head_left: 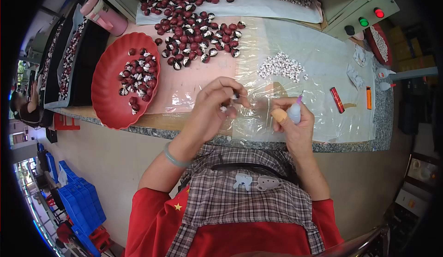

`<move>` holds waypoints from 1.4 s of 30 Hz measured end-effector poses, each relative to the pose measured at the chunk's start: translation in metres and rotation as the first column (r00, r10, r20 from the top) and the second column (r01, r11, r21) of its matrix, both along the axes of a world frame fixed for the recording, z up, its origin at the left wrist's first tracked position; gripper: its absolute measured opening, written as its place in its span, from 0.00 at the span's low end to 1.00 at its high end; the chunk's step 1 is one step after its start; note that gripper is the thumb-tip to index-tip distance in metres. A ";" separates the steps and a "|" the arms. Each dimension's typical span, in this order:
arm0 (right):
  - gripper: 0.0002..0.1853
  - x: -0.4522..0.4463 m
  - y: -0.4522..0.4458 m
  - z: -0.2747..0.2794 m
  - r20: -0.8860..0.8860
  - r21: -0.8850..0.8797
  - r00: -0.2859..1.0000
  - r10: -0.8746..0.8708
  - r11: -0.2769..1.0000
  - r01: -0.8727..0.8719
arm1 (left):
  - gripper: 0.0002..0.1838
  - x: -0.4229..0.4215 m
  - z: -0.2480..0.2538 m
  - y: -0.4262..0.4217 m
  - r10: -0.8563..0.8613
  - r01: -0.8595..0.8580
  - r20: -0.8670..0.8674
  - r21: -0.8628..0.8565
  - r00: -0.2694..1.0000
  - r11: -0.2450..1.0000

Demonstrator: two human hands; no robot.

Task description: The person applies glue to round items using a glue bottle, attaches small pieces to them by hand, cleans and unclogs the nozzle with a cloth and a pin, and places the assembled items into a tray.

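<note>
My left hand [214, 107] is raised over the table's front part, its fingers curled round a small dark-and-white piece [236, 95]. To its right, my right hand [295, 123] grips a small translucent bottle [294, 112] with a purple tip pointing up; an orange cover sits on one finger. Beyond the hands, small white pieces [282, 67] lie in a heap on the clear sheet. Many dark red and white balls [194, 38] are spread at the back. More balls with white bits rest in a red scalloped tray [102, 79] on the left.
A pink flask [104, 15] stands behind the tray. A red tube [337, 100] and an orange lighter [368, 98] lie at the right. A machine with buttons [363, 22] borders the back. Blue crates [83, 201] are on the floor; another person [30, 107] is far left.
</note>
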State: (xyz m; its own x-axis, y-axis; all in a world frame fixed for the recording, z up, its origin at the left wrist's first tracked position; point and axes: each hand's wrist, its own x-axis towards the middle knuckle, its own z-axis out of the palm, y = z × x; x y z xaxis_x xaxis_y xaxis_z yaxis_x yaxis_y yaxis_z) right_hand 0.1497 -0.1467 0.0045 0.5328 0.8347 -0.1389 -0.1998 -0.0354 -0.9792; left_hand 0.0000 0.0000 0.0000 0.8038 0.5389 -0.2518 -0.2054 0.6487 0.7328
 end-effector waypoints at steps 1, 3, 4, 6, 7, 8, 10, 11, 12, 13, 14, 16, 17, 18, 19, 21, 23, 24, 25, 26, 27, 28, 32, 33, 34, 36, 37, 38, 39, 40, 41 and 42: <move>0.10 0.004 -0.002 -0.002 0.013 -0.013 1.000 0.004 1.000 -0.004 | 0.09 0.001 0.001 0.008 0.038 -0.038 -0.040 0.016 0.998 0.999; 0.10 0.004 -0.002 -0.003 0.002 -0.014 1.000 0.008 1.000 -0.008 | 0.08 0.004 0.005 0.027 0.127 -0.067 -0.153 0.348 0.980 0.935; 0.09 0.005 -0.003 -0.004 -0.004 -0.019 1.000 0.010 1.000 -0.010 | 0.07 0.009 -0.001 0.035 0.192 -0.036 -0.191 0.612 0.963 0.790; 0.08 0.007 -0.006 -0.004 -0.003 -0.038 1.000 0.018 0.999 -0.018 | 0.10 0.023 -0.007 0.054 0.342 0.018 -0.122 0.957 0.932 0.291; 0.08 0.007 -0.007 -0.005 0.001 -0.050 1.000 0.025 0.998 -0.025 | 0.12 0.027 -0.005 0.058 0.375 0.074 -0.159 0.970 0.913 0.231; 0.08 0.007 -0.008 -0.005 0.004 -0.063 1.000 0.031 0.998 -0.031 | 0.14 0.032 0.000 0.061 0.408 0.133 -0.193 0.976 0.892 0.172; 0.08 0.008 -0.009 -0.007 0.038 -0.074 0.998 0.051 0.996 -0.048 | 0.18 0.042 0.003 0.068 0.475 0.212 -0.209 0.976 0.855 0.048; 0.08 0.008 -0.009 -0.008 0.055 -0.082 0.997 0.061 0.995 -0.057 | 0.17 0.046 0.001 0.072 0.469 0.235 -0.204 0.972 0.859 -0.009; 0.08 0.009 -0.010 -0.009 0.065 -0.088 0.995 0.070 0.994 -0.065 | 0.17 0.049 -0.002 0.077 0.463 0.257 -0.199 0.964 0.864 -0.065; 0.08 0.009 -0.011 -0.009 0.076 -0.095 0.994 0.080 0.993 -0.073 | 0.16 0.052 -0.005 0.081 0.458 0.278 -0.194 0.953 0.868 -0.121; 0.09 0.010 -0.011 -0.009 0.086 -0.102 0.992 0.090 0.991 -0.081 | 0.15 0.054 -0.009 0.085 0.448 0.271 -0.182 0.952 0.875 -0.143; 0.09 0.011 -0.012 -0.008 0.095 -0.112 0.990 0.105 0.989 -0.094 | 0.14 0.056 -0.011 0.091 0.428 0.259 -0.158 0.948 0.890 -0.187; 0.09 0.011 -0.013 -0.008 0.098 -0.117 0.989 0.111 0.988 -0.099 | 0.13 0.054 -0.010 0.092 0.427 0.232 -0.166 0.967 0.889 -0.108; 0.09 0.012 -0.013 -0.007 0.087 -0.113 0.990 0.109 0.989 -0.099 | 0.12 0.051 -0.003 0.089 0.424 0.205 -0.175 0.978 0.889 -0.027; 0.09 0.013 -0.013 -0.007 0.075 -0.111 0.991 0.107 0.989 -0.099 | 0.11 0.048 0.002 0.086 0.419 0.179 -0.185 0.982 0.889 0.055; 0.11 0.015 -0.014 -0.007 0.042 -0.101 0.992 0.121 0.988 -0.116 | 0.11 0.037 0.002 0.077 0.237 0.118 -0.246 0.885 0.940 0.451; 0.14 0.019 -0.013 -0.008 0.005 -0.086 0.988 0.156 0.984 -0.155 | 0.11 0.025 0.002 0.063 0.046 0.086 -0.197 0.613 0.979 0.786; 0.15 0.019 -0.011 -0.007 -0.012 -0.063 0.987 0.161 0.985 -0.161 | 0.10 0.019 0.002 0.053 -0.036 0.086 -0.127 0.418 0.991 0.904; 0.16 0.018 -0.010 -0.004 -0.029 -0.040 0.986 0.165 0.985 -0.167 | 0.10 0.014 0.002 0.043 -0.099 0.105 -0.037 0.201 0.994 0.974; 0.17 0.018 -0.009 0.000 -0.044 -0.019 0.985 0.169 0.985 -0.170 | 0.10 0.011 0.002 0.033 -0.105 0.105 -0.006 0.127 0.994 0.986; 0.18 0.018 -0.009 0.003 -0.041 -0.012 0.983 0.178 0.984 -0.179 | 0.12 0.009 0.000 0.025 -0.124 0.121 0.035 0.081 0.992 0.989; 0.18 0.019 -0.010 0.007 -0.038 -0.005 0.981 0.188 0.982 -0.188 | 0.14 0.007 -0.002 0.018 -0.140 0.138 0.078 0.036 0.987 0.990; 0.16 0.021 -0.013 0.011 -0.023 0.078 0.980 0.196 0.978 -0.194 | 0.15 0.004 -0.006 0.000 -0.162 0.169 0.164 -0.029 0.973 0.985; 0.16 0.022 -0.012 0.012 0.052 0.097 0.980 0.191 0.976 -0.195 | 0.16 0.004 -0.006 -0.004 -0.157 0.163 0.160 -0.025 0.974 0.986; 0.16 0.023 -0.011 0.014 0.129 0.114 0.974 0.185 0.973 -0.200 | 0.17 0.002 -0.001 -0.005 -0.175 0.187 0.166 -0.060 0.971 0.980; 0.17 0.025 -0.013 0.017 0.214 0.119 0.966 0.145 0.978 -0.174 | 0.17 0.002 -0.005 -0.011 -0.150 0.156 0.090 -0.070 0.985 0.985; 0.18 0.025 -0.014 0.019 0.222 0.110 0.969 0.112 0.984 -0.139 | 0.17 0.002 -0.006 -0.013 -0.138 0.141 0.050 -0.072 0.989 0.987; 0.18 0.025 -0.014 0.019 0.228 0.105 0.971 0.077 0.989 -0.103 | 0.17 0.003 -0.006 -0.014 -0.136 0.142 0.061 -0.098 0.989 0.985; 0.18 0.024 -0.014 0.019 0.206 0.129 0.978 0.027 0.990 -0.055 | 0.16 0.003 -0.006 -0.014 -0.135 0.142 0.069 -0.123 0.988 0.982; 0.19 0.022 -0.015 0.019 0.182 0.151 0.983 -0.024 0.988 -0.004 | 0.16 0.003 -0.006 -0.014 -0.133 0.143 0.076 -0.147 0.988 0.979; 0.20 0.020 -0.014 0.019 0.157 0.172 0.985 -0.075 0.984 0.047 | 0.16 0.002 -0.009 -0.015 -0.135 0.145 0.077 -0.152 0.988 0.978; 0.19 0.019 -0.013 0.025 0.154 0.200 0.983 -0.099 0.977 0.067 | 0.16 0.002 -0.013 -0.015 -0.137 0.148 0.078 -0.157 0.988 0.976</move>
